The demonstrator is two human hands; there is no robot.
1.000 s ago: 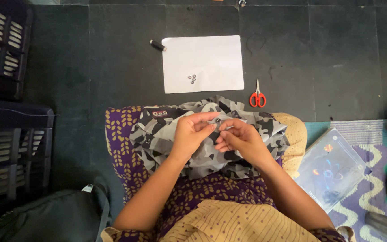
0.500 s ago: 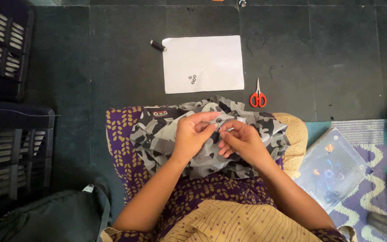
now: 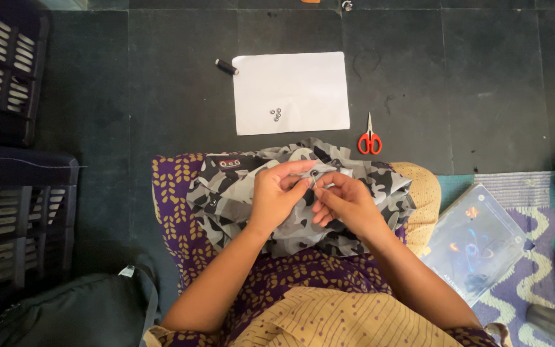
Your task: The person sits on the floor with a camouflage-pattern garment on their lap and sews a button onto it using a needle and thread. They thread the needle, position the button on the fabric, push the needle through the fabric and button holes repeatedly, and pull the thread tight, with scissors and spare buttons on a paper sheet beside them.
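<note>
Camouflage garment (image 3: pixel 239 193), grey, black and white, lies bunched across the person's lap, on purple leaf-print fabric (image 3: pixel 171 212). A small dark button (image 3: pixel 314 173) sits on its upper fold, between the two hands.

Left hand (image 3: pixel 276 193) grips the fold just left of the button, fingers curled and pressed onto the cloth, thumb on top. Right hand (image 3: pixel 345 200) touches the cloth just right of the button, thumb and forefinger pinched together at it; whether they hold a needle is too small to tell. The two hands nearly meet at the fingertips.

On the dark tiled floor (image 3: pixel 483 77) beyond the lap: a white sheet of paper (image 3: pixel 303 77) with a few small metal rings or buttons (image 3: pixel 276 114) clustered near its lower edge. A black thread spool (image 3: pixel 225 65) lies at the sheet's upper left corner. Red-handled scissors (image 3: pixel 369 138) lie closed, just right of the sheet, near the garment's far edge.

To the right, a clear plastic packet (image 3: pixel 473 241) rests on a patterned rug (image 3: pixel 541 257). Dark slatted crates (image 3: pixel 8 128) stand on the left; a dark bag (image 3: pixel 85 311) lies at lower left.
</note>
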